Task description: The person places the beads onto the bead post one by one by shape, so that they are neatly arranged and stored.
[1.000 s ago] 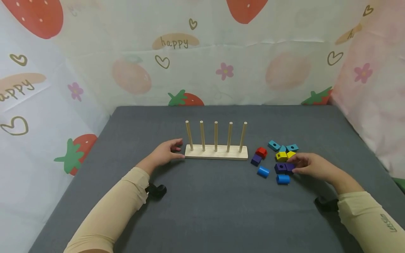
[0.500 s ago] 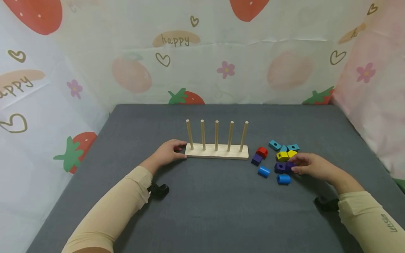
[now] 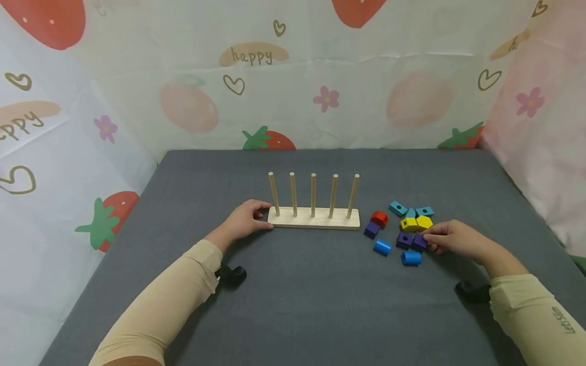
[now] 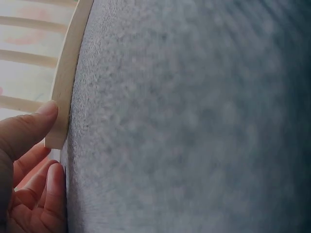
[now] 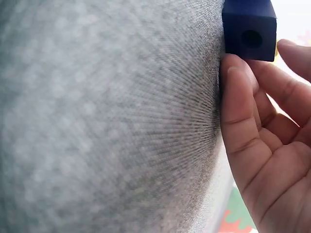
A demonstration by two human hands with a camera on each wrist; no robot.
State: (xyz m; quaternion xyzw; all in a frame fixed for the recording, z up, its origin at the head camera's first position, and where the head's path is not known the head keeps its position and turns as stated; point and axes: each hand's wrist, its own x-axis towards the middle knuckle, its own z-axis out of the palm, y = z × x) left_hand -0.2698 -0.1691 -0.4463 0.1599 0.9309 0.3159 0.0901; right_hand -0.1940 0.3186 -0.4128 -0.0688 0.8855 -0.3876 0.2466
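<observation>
A pale wooden peg stand [image 3: 313, 219] with several upright rods stands mid-table. My left hand [image 3: 244, 219] holds its left end; in the left wrist view the thumb [image 4: 41, 119] lies on the base's edge and the fingers are behind the end. My right hand [image 3: 460, 239] is at a purple block [image 3: 419, 243], its fingertips touching the near side. In the right wrist view this block [image 5: 250, 36] shows a round hole, and one fingertip stands apart at its upper corner. Another purple block [image 3: 404, 240] lies beside it.
Around the right hand lie yellow blocks [image 3: 424, 222], teal blocks [image 3: 398, 208] and a blue cylinder [image 3: 411, 258]. Nearer the stand are a red block [image 3: 379, 218], a third purple block [image 3: 372, 230] and another blue cylinder [image 3: 382, 247]. A patterned cloth [image 3: 357, 101] hangs behind the grey table.
My left hand has moved right onto the end of the peg stand. The purple block at my right hand has turned slightly, and the fingers have shifted, uncovering more of the yellow block.
</observation>
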